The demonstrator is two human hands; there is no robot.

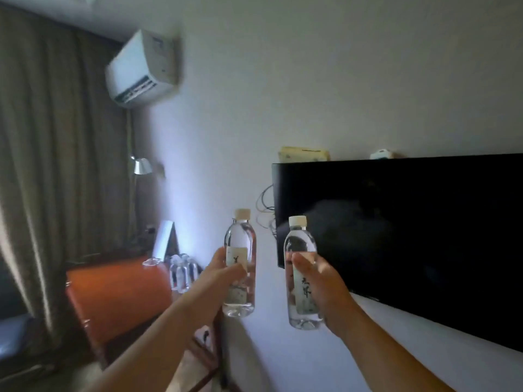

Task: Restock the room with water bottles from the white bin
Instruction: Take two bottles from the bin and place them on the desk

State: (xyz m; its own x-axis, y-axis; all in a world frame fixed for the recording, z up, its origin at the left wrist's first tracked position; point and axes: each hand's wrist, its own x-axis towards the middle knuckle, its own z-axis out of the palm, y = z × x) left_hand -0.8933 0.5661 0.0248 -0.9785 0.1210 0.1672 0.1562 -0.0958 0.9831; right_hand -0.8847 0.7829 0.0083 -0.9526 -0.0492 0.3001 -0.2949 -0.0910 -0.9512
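While both hands are gripping bottles, the carrying step is under way. The left hand [223, 274] is wrapping its fingers round the label of one water bottle [240, 264], upright with cap on; the right hand [319, 281] is clasping a second water bottle [301, 274] likewise, the two bottles apart. Beyond them, a small cluster of bottles [182, 271] is standing on the table [135, 244] by the wall, behind an orange chair [119, 295]. A dark television [410, 230] is hanging to the right. The white bin is not showing. Judgement: the next move calls for lowering both bottles upright beside that cluster.
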